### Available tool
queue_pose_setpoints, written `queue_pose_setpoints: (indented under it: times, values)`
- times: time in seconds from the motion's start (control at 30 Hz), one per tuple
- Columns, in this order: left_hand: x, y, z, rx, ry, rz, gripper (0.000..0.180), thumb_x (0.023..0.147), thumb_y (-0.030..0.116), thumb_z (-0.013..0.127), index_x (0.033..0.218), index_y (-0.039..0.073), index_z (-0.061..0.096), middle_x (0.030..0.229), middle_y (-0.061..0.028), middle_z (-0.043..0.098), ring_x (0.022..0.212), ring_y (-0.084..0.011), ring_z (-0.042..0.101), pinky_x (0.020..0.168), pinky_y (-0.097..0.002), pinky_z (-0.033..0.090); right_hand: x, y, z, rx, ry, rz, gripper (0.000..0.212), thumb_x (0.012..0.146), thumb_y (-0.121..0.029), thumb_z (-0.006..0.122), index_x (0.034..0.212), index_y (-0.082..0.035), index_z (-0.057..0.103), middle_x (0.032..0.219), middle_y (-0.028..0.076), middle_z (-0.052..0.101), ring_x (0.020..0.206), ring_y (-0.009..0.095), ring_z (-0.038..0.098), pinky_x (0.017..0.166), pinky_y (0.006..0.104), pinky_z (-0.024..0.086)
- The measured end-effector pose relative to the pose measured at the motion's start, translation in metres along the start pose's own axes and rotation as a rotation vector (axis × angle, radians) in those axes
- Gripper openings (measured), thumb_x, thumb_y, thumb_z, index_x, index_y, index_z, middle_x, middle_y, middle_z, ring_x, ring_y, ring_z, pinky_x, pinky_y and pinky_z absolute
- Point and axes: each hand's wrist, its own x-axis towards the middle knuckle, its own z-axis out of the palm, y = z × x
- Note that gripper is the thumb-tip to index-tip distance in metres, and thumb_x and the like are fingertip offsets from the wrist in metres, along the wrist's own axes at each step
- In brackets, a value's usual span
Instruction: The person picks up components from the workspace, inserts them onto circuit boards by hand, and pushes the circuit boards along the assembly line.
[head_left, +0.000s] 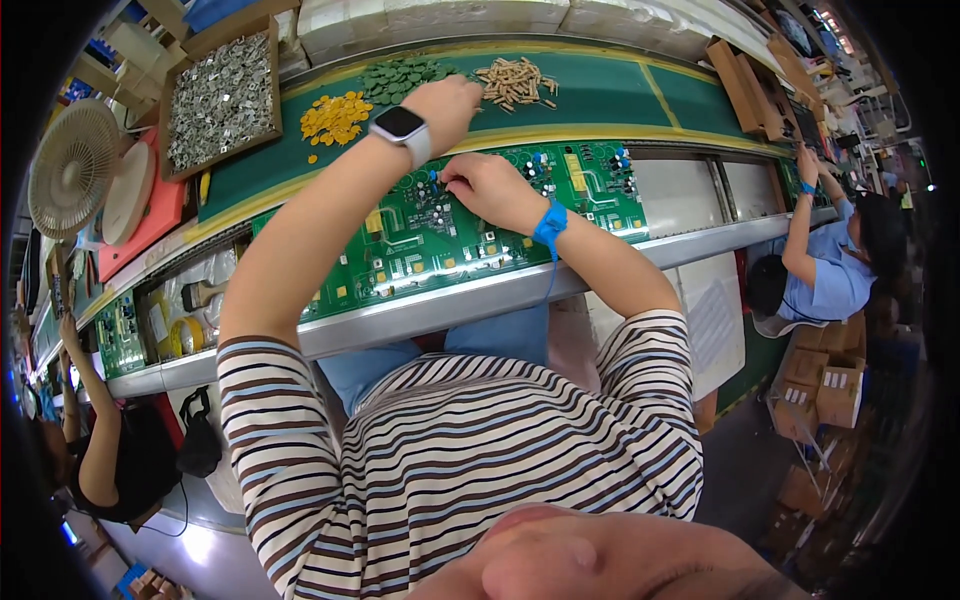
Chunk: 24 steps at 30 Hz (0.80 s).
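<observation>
My left hand (447, 108), wearing a smartwatch (399, 124), reaches over the green belt to the edge of a pile of small tan cylindrical parts (515, 82). Its fingers are curled together, and their tips are hidden. A heap of green discs (400, 76) lies just beyond it, with yellow discs (335, 119) to its left. Over the green circuit boards (470, 250), my right hand (490, 188) is closed, thumb and fingers together beside small blue components (435, 176). What they grip, if anything, is too small to make out. A blue wrist strap (550, 224) circles that wrist.
A metal rail (420, 296) runs along the near side of the boards. At the left stand a cardboard box of small metal parts (222, 98) and a fan (72, 168). A brush (203, 293) lies by the rail. Co-workers sit to the right (835, 255) and left (110, 450).
</observation>
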Motion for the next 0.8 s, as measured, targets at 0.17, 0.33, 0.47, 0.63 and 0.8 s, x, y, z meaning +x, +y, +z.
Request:
queue_pose_setpoints:
  times: [0.17, 0.33, 0.47, 0.63, 0.8]
  values:
    - [-0.058, -0.021, -0.034, -0.066, 0.008, -0.075, 0.011, 0.083, 0.014, 0.052, 0.085, 0.003, 0.051, 0.077, -0.0151, 0.057, 0.076, -0.0339, 0.056, 0.066, -0.0403, 0.045, 0.0, -0.005, -0.004, 0.001, -0.022, 0.027, 0.008, 0.075, -0.008, 0.057, 0.08, -0.004, 0.061, 0.081, 0.013, 0.062, 0.077, 0.031, 0.06, 0.068, 0.0387, 0.049]
    - [-0.116, -0.042, -0.055, -0.097, 0.006, -0.066, 0.009, 0.079, 0.009, 0.056, 0.081, 0.002, 0.051, 0.074, -0.0142, 0.056, 0.072, -0.0317, 0.056, 0.062, -0.0377, 0.045, 0.001, -0.005, -0.006, -0.019, -0.016, 0.031, 0.008, 0.076, -0.008, 0.056, 0.081, -0.004, 0.061, 0.081, 0.013, 0.062, 0.076, 0.031, 0.06, 0.068, 0.0387, 0.049]
    - [-0.148, -0.046, -0.058, -0.169, 0.01, -0.138, 0.007, 0.075, 0.003, 0.06, 0.079, 0.001, 0.054, 0.073, -0.0127, 0.055, 0.069, -0.0289, 0.056, 0.06, -0.0347, 0.044, -0.001, -0.003, -0.006, -0.041, -0.013, 0.01, 0.008, 0.075, -0.007, 0.056, 0.081, -0.004, 0.06, 0.081, 0.013, 0.062, 0.076, 0.031, 0.06, 0.068, 0.0387, 0.049]
    - [-0.164, -0.046, -0.063, -0.188, -0.009, -0.167, 0.007, 0.075, 0.002, 0.059, 0.08, 0.001, 0.055, 0.074, -0.0125, 0.057, 0.07, -0.0292, 0.057, 0.061, -0.0342, 0.045, 0.0, -0.005, -0.008, -0.038, -0.032, 0.024, 0.008, 0.075, -0.007, 0.056, 0.081, -0.004, 0.061, 0.081, 0.013, 0.062, 0.076, 0.031, 0.06, 0.067, 0.0386, 0.049]
    - [-0.171, -0.048, -0.059, -0.211, -0.02, -0.166, 0.008, 0.074, 0.0, 0.058, 0.081, 0.001, 0.056, 0.077, -0.0128, 0.058, 0.071, -0.0294, 0.057, 0.063, -0.0342, 0.046, 0.0, -0.006, -0.009, -0.036, -0.033, 0.048, 0.008, 0.075, -0.007, 0.056, 0.081, -0.004, 0.061, 0.081, 0.013, 0.062, 0.076, 0.031, 0.06, 0.068, 0.0387, 0.048]
